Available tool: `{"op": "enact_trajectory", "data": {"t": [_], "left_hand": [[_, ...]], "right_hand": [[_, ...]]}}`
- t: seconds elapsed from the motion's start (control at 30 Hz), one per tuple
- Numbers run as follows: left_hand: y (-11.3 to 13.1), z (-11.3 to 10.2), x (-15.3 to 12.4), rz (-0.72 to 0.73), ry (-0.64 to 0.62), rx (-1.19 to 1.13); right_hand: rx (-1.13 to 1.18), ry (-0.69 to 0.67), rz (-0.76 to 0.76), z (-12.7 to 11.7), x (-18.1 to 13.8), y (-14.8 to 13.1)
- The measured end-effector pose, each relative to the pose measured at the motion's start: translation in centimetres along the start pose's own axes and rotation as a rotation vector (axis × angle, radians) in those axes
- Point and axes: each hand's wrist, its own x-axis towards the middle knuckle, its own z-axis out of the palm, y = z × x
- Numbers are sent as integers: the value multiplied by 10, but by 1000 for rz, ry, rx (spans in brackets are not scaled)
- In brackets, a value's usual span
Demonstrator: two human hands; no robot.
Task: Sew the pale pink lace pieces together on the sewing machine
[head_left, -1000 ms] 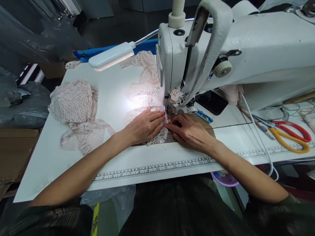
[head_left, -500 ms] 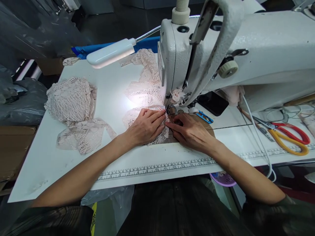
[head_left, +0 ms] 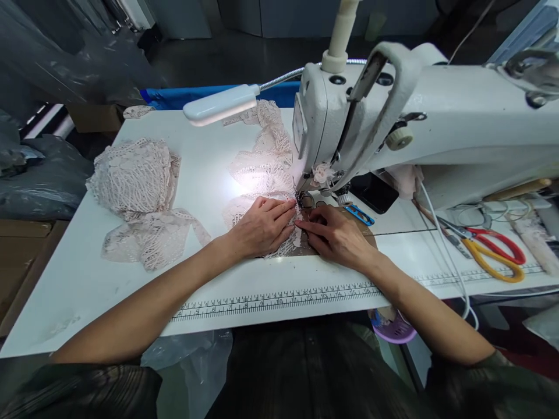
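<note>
My left hand (head_left: 266, 226) lies flat on pale pink lace (head_left: 264, 160), fingers stretched toward the sewing machine's presser foot (head_left: 300, 199). On the other side of the foot, my right hand (head_left: 336, 233) has curled fingers, with its fingertips closed on the lace edge. The lace runs from behind the needle area, down under my left hand, to a fringed edge between both hands. A white sewing machine (head_left: 321, 116) stands over it, and a lit lamp (head_left: 220, 105) shines on the lace. The needle tip is too small to make out.
A bundle of lace (head_left: 135, 180) sits on the left of the white table (head_left: 209, 285). To the right lie blue thread snips (head_left: 360, 214), a black phone (head_left: 374, 192) and red-and-yellow-handled scissors (head_left: 498, 259). A printed ruler (head_left: 279, 302) follows the front edge; a purple basket (head_left: 395, 330) is below.
The camera view has shifted, so the machine sits lower in the picture and more of the room behind shows. Both hands stay at the presser foot, in nearly the same pose on the lace.
</note>
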Motion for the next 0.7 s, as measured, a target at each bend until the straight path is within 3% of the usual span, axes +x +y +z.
{"op": "enact_trajectory", "data": {"t": [0.23, 0.7], "left_hand": [[0, 1, -2, 5, 28, -22], [-6, 3, -3, -7, -36, -88]], "right_hand": [[-3, -11, 17, 1, 0, -1], [-53, -20, 31, 1, 0, -2]]}}
